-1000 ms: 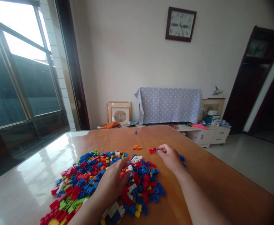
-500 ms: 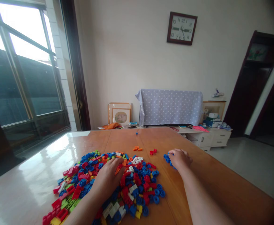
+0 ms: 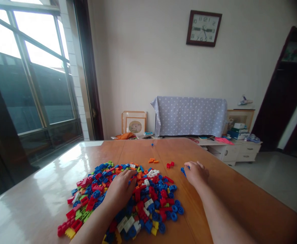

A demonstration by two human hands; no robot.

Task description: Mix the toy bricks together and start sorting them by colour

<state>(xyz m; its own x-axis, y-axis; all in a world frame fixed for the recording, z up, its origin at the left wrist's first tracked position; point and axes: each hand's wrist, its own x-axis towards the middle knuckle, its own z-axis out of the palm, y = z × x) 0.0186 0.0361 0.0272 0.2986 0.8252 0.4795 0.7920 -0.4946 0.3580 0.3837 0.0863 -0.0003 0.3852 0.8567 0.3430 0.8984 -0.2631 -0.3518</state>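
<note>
- The pile of bricks (image 3: 128, 200) — blue, red, green, white, orange and yellow — lies spread on the wooden table (image 3: 239, 203), at the near centre of the view.
- The left hand (image 3: 120, 191) rests palm down on the pile, fingers loosely spread and reaching toward 12 o'clock; it covers bricks, but whether it grips one I cannot tell.
- The right hand (image 3: 196, 173) lies at 3 o'clock from the pile, on bare table, fingers curled over a few blue bricks (image 3: 183, 170) that show at its fingertips — a firm grasp cannot be confirmed.
- At 12 o'clock from the pile sit a small group of orange bricks (image 3: 152, 160) and, beside it, some red bricks (image 3: 170, 165).
- Farther off at 12 o'clock a single blue piece (image 3: 152, 144) lies alone.
- Beyond the table, a dotted grey cloth (image 3: 190, 115) drapes over something, and a clock (image 3: 203, 28) hangs on the wall.
</note>
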